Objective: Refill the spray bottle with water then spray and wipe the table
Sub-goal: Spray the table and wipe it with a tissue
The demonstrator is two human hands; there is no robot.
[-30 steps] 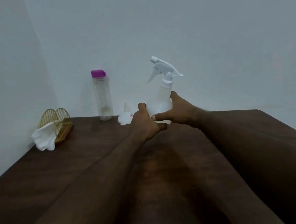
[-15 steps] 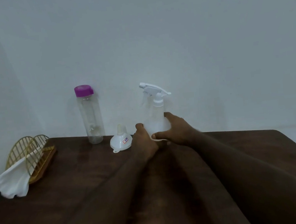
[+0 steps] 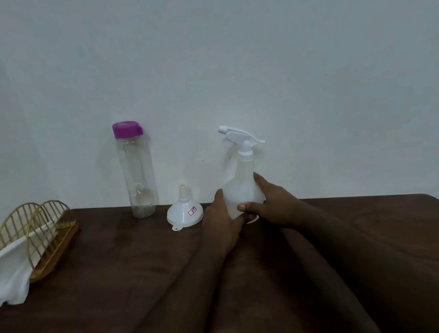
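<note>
A white spray bottle [image 3: 242, 180] with its trigger head on stands upright at the far side of the dark wooden table [image 3: 117, 285]. My left hand [image 3: 220, 220] presses against its left side and my right hand [image 3: 268, 206] wraps its lower right, thumb across the front. An upturned white funnel [image 3: 185, 213] sits just left of the hands. Further left stands a tall clear water bottle [image 3: 137, 172] with a purple cap. A white cloth [image 3: 6, 278] hangs out of a gold wire holder [image 3: 34, 229] at the left edge.
A plain pale wall [image 3: 283, 64] rises right behind the table's far edge. The table's right edge slants away at the right of the view. My forearms stretch across the middle of the tabletop.
The spray bottle has come down from a raised, tilted hold and now stands on the table. My view has turned left, showing more of the holder and cloth.
</note>
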